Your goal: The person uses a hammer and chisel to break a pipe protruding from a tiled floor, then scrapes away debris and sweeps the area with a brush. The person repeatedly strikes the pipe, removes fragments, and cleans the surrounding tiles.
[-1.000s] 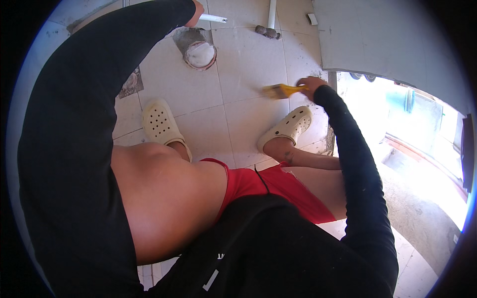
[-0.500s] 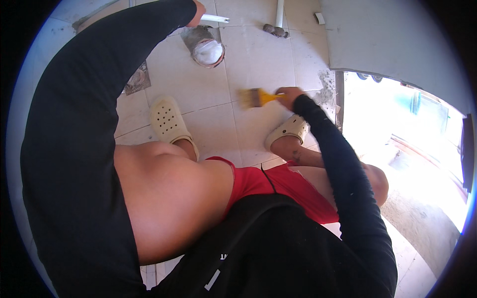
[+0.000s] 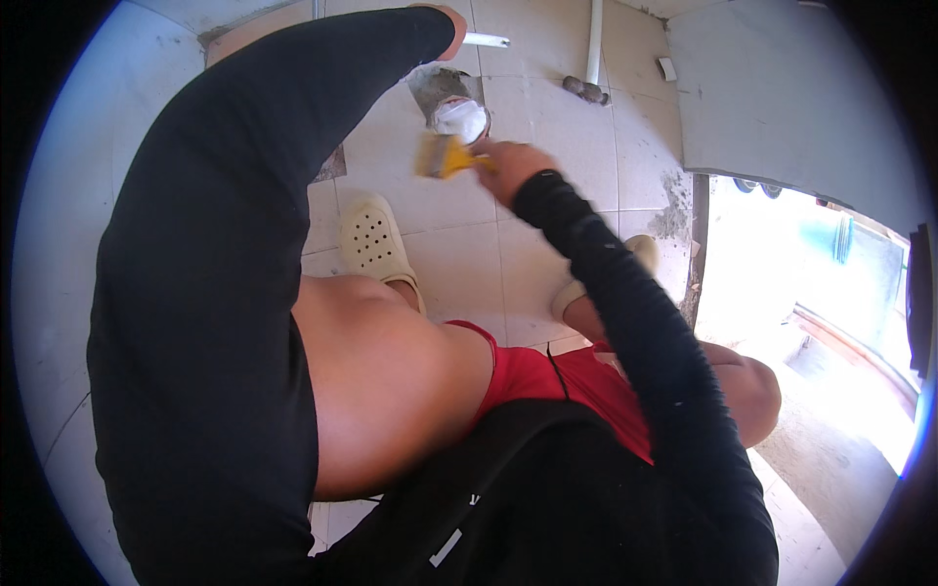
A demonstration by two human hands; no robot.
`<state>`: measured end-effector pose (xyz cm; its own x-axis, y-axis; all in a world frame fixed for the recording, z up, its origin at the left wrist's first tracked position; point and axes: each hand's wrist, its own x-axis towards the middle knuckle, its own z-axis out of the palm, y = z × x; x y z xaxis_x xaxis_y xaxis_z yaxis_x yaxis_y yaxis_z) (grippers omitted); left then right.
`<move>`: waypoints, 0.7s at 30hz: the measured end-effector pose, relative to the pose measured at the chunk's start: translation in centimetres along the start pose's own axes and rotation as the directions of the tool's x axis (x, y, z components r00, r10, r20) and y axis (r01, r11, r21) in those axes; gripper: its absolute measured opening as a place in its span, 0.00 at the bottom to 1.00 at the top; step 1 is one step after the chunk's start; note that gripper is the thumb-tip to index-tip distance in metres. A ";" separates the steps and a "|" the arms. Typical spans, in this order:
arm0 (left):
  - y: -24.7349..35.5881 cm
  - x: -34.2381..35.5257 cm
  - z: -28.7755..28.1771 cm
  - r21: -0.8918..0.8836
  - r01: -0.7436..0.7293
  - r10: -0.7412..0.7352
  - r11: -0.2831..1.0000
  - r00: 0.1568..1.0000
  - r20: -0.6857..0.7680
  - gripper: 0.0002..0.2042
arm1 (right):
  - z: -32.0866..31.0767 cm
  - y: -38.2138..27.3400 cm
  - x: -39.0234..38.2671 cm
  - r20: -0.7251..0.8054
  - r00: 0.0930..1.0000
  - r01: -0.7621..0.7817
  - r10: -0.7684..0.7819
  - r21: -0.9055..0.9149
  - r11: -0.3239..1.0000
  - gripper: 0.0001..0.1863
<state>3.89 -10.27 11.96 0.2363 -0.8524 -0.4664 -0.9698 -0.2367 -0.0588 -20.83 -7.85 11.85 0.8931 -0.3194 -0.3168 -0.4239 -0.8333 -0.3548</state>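
My right hand (image 3: 515, 171) grips the yellow handle of a flat paintbrush (image 3: 440, 156). The bristle end points left and is slightly smeared by motion. Just beyond the brush is a round opening in the tiled floor (image 3: 459, 210), with a white mass (image 3: 459, 117) in it and a dark rough patch beside it. At the top, my left hand (image 3: 453, 34) pokes out of a black sleeve, its fingers mostly hidden. A narrow white stick-like piece (image 3: 487, 40) extends rightward from this closed hand.
A hammer (image 3: 586, 90) with a white handle lies on the tiles beyond my right hand. My feet are in cream clogs (image 3: 376, 239). A grey panel (image 3: 772, 107) stands at the right, above a bright opening. Another broken floor patch (image 3: 332, 166) lies beside my left arm.
My right hand has carried the paintbrush leftward and farther away, close to the round opening. The whole view has shifted, so the floor things appear farther right and lower.
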 end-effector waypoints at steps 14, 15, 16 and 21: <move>-1.9 -1.2 2.2 -0.261 0.189 -0.256 0.947 0.934 -0.248 0.12 | -11.3 14.2 2.5 0.210 0.953 -0.106 0.217 -0.441 0.891 0.20; -2.1 -1.2 2.2 -0.280 0.217 -0.286 0.935 0.929 -0.236 0.12 | -11.4 13.1 4.0 0.144 0.972 -0.124 0.187 -0.364 0.923 0.19; -2.3 -1.2 2.2 -0.297 0.242 -0.311 0.924 0.926 -0.213 0.12 | -11.2 11.8 5.8 0.073 0.990 -0.100 0.123 -0.254 0.962 0.19; -3.0 -1.4 3.3 -0.319 0.289 -0.358 0.902 0.916 -0.180 0.12 | -6.6 5.9 12.9 -0.022 0.999 -0.042 0.037 -0.327 0.944 0.16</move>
<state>6.28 -6.80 9.92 0.5742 -0.7804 -0.2477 -0.7875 -0.6092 0.0937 -10.76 -19.85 11.50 0.8799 -0.3600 -0.3103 -0.3886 -0.9208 -0.0336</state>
